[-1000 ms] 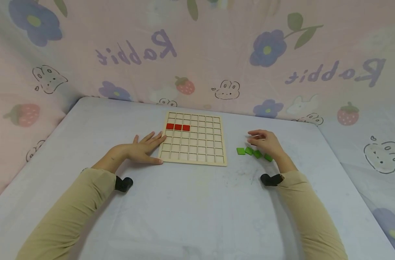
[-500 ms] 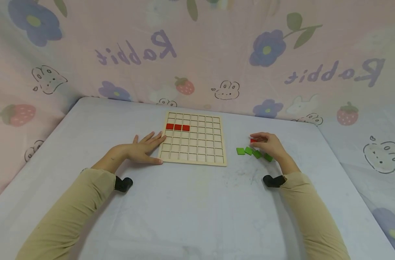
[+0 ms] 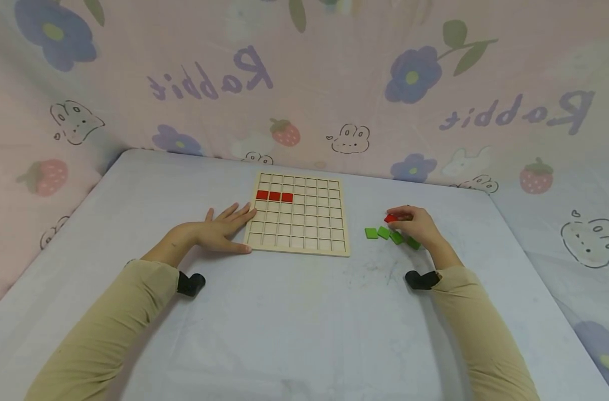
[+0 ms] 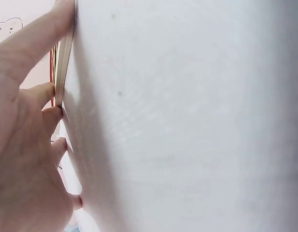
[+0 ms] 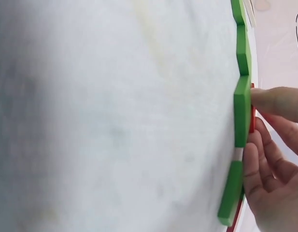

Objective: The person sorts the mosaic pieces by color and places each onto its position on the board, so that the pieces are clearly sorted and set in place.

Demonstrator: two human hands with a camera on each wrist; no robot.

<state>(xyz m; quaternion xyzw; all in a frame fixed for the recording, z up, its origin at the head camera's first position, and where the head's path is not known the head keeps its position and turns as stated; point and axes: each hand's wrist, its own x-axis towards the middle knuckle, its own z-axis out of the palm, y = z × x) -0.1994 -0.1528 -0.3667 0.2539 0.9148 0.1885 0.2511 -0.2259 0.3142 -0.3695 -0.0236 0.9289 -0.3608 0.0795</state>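
Observation:
A wooden grid board (image 3: 305, 253) lies on the white table with three red square tiles (image 3: 274, 196) side by side in one row at its left. My left hand (image 3: 217, 230) rests spread on the table, its thumb and fingertips at the board's left edge. Right of the board, my right hand (image 3: 417, 225) pinches a red tile (image 3: 390, 219) between thumb and fingers. In the right wrist view this red tile (image 5: 252, 126) is partly hidden behind a green tile (image 5: 240, 113). Several green tiles (image 3: 371, 233) lie loosely in a line just in front of that hand.
Part of another red tile (image 5: 234, 221) shows behind the nearest green tile in the right wrist view. A curtain (image 3: 314, 83) printed with rabbits and flowers hangs along the table's back edge. Black wrist cameras (image 3: 420, 279) sit at both sleeve cuffs.
My right hand has shifted slightly right and toward me, and its thumb and fingers have closed on a red tile, which now shows tilted at the fingertips. The left hand and board stay put.

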